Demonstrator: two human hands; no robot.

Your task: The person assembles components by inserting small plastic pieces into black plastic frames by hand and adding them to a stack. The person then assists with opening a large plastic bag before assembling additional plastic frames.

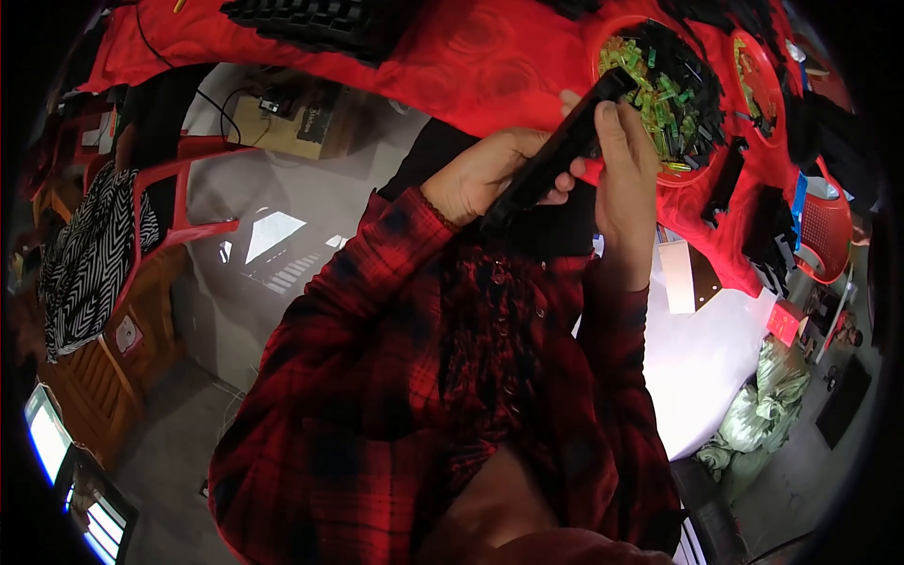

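Observation:
A long, narrow black plastic bar [541, 169] is held slantwise in front of my chest, its upper end pointing to the far right. My left hand [485, 171] is closed round its lower part, the fingers coming out from beneath. Along the upper part, my right hand [625, 184] grips the bar from the right side. Just beyond its upper end stands a round red basket [603, 49] with many small clear yellow-green tubes [667, 111] and dark pieces in it. What lies between my palms and the bar is hidden.
A red cloth [471, 56] covers the table ahead, with stacked black parts [315, 24] at its far edge. A second red basket [765, 89] and more black bars [767, 231] are at the right. A red chair [174, 184] stands left, and pale green sacks [758, 414] lie right.

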